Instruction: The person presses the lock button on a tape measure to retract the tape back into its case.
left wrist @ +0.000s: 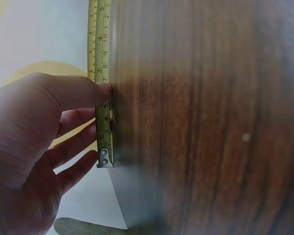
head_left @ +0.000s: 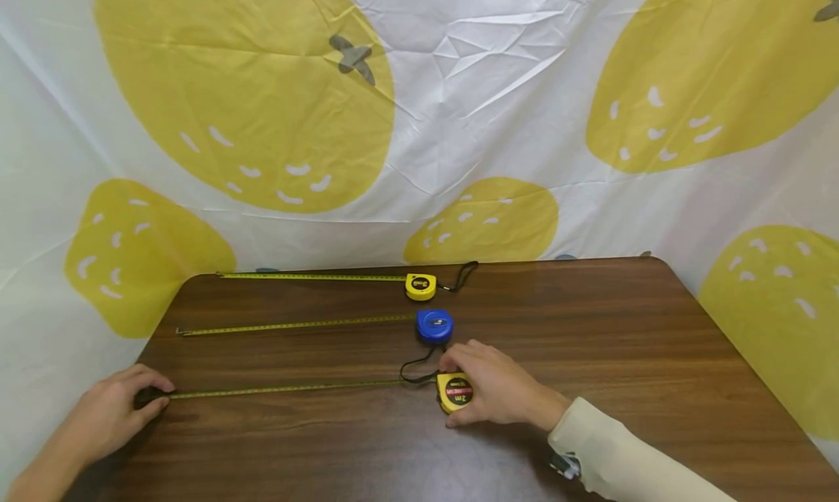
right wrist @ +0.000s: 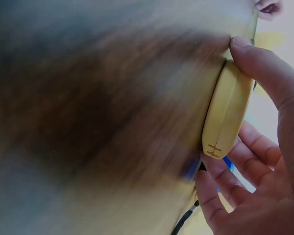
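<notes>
A yellow 2m tape measure (head_left: 455, 394) lies on the table with its blade (head_left: 282, 390) pulled out toward the left. My right hand (head_left: 501, 389) grips the case between thumb and fingers; in the right wrist view the thumb and fingers sit at opposite sides of the yellow case (right wrist: 228, 110). At the table's left edge, my left hand (head_left: 116, 418) pinches the blade near its end. The left wrist view shows the thumb on the blade, fingers behind it, and the metal end hook (left wrist: 105, 157) below the thumb.
Behind lies a blue tape measure (head_left: 435, 327) with its blade (head_left: 295, 325) extended left. A yellow tape measure (head_left: 421, 287), also extended, lies along the back edge with a black strap (head_left: 467, 275). A lemon-print sheet (head_left: 419, 123) hangs around the wooden table (head_left: 590, 327).
</notes>
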`<state>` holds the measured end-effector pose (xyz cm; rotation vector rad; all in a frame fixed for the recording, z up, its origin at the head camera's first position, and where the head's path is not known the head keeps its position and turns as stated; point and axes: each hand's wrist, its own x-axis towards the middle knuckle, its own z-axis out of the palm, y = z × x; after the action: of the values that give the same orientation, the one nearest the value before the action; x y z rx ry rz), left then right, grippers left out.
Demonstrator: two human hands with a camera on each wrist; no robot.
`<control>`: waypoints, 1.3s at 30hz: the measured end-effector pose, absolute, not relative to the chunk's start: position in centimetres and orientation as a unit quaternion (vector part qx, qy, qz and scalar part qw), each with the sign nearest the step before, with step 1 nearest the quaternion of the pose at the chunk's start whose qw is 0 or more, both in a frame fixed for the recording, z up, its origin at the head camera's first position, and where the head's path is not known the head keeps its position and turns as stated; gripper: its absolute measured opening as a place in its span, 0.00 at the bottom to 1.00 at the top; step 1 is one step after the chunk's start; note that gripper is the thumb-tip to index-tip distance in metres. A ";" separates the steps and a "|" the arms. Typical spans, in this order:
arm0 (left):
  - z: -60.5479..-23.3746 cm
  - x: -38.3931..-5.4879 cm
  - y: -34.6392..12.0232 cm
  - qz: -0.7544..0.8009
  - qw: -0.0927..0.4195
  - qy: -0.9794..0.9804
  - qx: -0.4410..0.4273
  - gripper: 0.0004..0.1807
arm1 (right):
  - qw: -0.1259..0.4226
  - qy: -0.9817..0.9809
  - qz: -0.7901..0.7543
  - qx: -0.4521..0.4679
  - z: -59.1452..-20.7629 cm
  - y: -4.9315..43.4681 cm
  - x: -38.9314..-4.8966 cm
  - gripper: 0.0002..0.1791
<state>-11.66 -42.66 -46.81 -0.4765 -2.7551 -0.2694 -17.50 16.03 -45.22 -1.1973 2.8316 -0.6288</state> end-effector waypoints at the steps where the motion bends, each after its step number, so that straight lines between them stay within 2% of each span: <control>1: -46.8 -11.7 -42.6 -0.094 0.168 -0.966 -0.170 0.18 | 0.001 0.903 -0.200 -0.381 -45.2 16.1 -17.5 0.39; 10: -47.1 -12.1 -42.7 -0.092 0.195 -0.954 -0.207 0.21 | 0.008 0.907 -0.204 -0.367 -45.0 17.3 -17.4 0.37; 39: -46.2 -13.4 -38.9 -0.082 0.122 -0.965 -0.218 0.18 | 0.002 0.917 -0.212 -0.336 -44.4 22.0 -17.5 0.34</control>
<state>-13.44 -38.92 -46.18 -0.6368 -2.8156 -0.2407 -17.49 22.03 -44.42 -1.0550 2.8780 -0.6664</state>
